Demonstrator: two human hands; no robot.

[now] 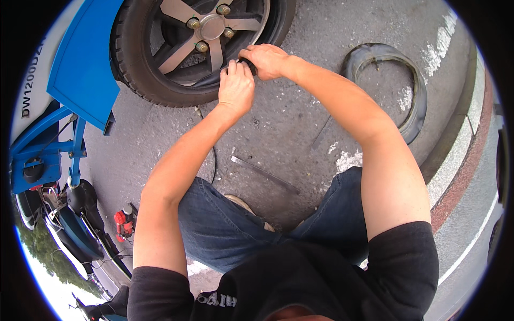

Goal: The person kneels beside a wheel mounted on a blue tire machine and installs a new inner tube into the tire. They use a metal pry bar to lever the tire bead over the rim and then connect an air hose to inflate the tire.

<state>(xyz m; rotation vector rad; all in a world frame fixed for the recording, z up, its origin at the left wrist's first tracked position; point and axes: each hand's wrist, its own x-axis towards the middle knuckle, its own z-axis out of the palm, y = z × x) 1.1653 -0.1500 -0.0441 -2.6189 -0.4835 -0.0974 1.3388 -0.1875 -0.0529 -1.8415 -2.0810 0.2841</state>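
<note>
A wheel with a black tyre (144, 85) and a spoked metal rim (211, 27) stands at the top of the view, still bolted on. Both my hands are close together at the rim's lower right edge. Fingers of my left hand (236, 85) are curled over a length of black rubber (247, 65) at the gap between tyre and rim. Just beside it, my right hand (265, 60) grips the same rubber from the right. Whether this rubber is the tyre's edge or an inner tube, I cannot tell, since my fingers cover much of it.
A loose inner tube (415, 107) lies on the asphalt at right, near the kerb (460, 144). A flat metal bar (265, 174) rests before my knees. At left are a blue vehicle panel (85, 64), a red device (125, 222) and a motorcycle (80, 230). A thin black hose (214, 160) passes my left forearm.
</note>
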